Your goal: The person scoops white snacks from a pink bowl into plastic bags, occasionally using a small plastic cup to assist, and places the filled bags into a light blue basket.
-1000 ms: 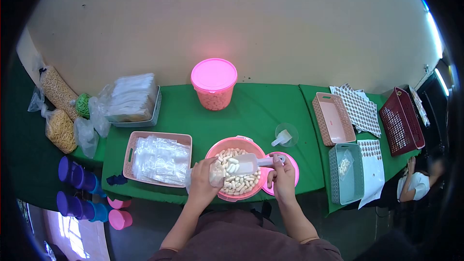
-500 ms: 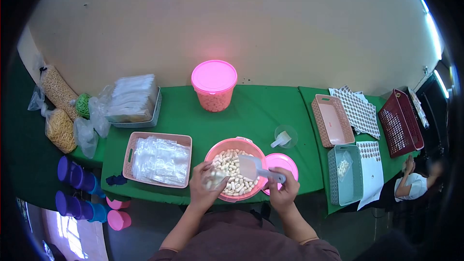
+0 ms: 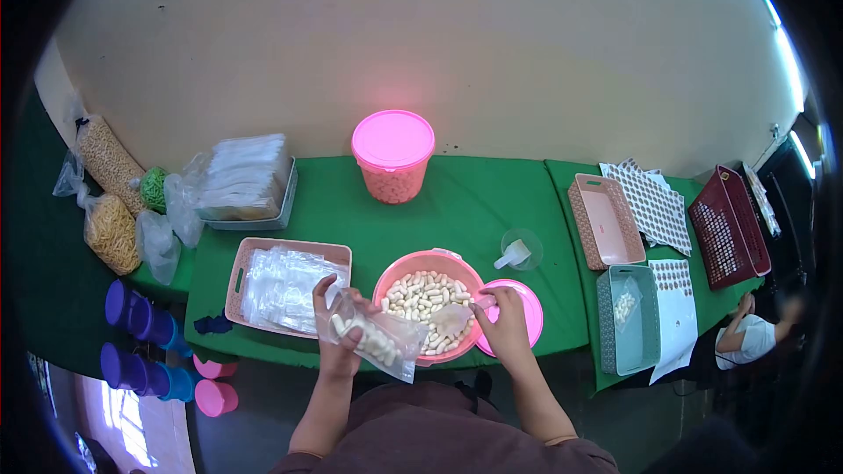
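A clear plastic bag (image 3: 378,339) partly filled with pale oblong pieces is in my left hand (image 3: 338,333), tilted at the left rim of the pink bucket. That bucket (image 3: 475,281) holds many of the same pieces. Over its right rim, my right hand (image 3: 503,326) is closed on the handle of a translucent scoop (image 3: 450,320), whose blade lies low on the pieces. A pink lid (image 3: 529,307) rests beside the bucket. Left of them, a pink basket (image 3: 235,298) holds flat clear bags (image 3: 290,288).
A lidded pink bucket (image 3: 393,158) stands at the back, and a clear cup (image 3: 522,248) nearer the front. Baskets (image 3: 606,221) and sticker sheets (image 3: 654,202) lie right. Filled bags (image 3: 110,233) are left. Another person (image 3: 746,340) is at far right.
My left hand has moved left and turned, showing the bag lying along it. My right hand has shifted slightly left, and the scoop has dropped from above the bucket into the pieces.
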Motion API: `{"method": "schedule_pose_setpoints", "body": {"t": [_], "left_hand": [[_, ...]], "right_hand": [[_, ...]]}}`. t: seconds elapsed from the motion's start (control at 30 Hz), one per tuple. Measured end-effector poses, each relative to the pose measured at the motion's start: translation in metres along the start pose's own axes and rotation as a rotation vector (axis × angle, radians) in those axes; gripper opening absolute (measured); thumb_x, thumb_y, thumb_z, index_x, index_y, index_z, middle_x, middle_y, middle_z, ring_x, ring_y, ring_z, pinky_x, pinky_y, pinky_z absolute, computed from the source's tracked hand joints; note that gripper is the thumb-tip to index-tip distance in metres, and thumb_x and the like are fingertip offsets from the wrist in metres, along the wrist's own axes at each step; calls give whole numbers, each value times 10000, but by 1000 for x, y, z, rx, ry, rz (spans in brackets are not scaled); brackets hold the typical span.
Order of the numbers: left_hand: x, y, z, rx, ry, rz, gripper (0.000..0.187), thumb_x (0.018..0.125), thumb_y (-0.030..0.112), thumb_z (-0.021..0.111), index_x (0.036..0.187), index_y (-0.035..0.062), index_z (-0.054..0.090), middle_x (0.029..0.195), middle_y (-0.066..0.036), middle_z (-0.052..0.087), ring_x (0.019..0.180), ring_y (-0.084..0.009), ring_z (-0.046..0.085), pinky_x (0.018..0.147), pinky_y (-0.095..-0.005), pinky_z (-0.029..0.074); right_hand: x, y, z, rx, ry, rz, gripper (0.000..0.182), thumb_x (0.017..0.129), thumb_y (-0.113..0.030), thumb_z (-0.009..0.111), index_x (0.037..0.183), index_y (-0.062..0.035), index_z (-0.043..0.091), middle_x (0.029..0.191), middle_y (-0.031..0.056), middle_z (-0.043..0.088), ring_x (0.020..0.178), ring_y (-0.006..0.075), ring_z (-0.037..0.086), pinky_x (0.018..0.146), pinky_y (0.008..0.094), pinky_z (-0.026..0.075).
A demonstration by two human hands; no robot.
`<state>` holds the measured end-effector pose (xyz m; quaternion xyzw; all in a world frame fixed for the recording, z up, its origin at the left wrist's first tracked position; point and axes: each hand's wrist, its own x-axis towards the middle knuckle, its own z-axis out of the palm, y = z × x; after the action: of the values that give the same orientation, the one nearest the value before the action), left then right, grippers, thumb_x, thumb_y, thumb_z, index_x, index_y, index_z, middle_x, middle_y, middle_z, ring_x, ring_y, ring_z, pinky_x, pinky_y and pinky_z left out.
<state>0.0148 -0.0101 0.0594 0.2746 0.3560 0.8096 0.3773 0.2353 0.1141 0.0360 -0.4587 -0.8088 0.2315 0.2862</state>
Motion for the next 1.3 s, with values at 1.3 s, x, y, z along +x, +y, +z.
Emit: {"method": "schedule_pose_setpoints", "body": {"t": [1.3], "left_hand": [[-12, -29, 6, 430, -50, -177, 728, 664, 70, 833, 1252, 30, 405, 1183, -93, 514, 1108, -191, 517, 954, -346, 442]], "right_hand": [[-2, -39, 6, 605, -85, -69, 150, 870, -80, 626, 991, 9, 635, 915, 118, 651, 852, 229, 630, 766, 320, 485]]}}
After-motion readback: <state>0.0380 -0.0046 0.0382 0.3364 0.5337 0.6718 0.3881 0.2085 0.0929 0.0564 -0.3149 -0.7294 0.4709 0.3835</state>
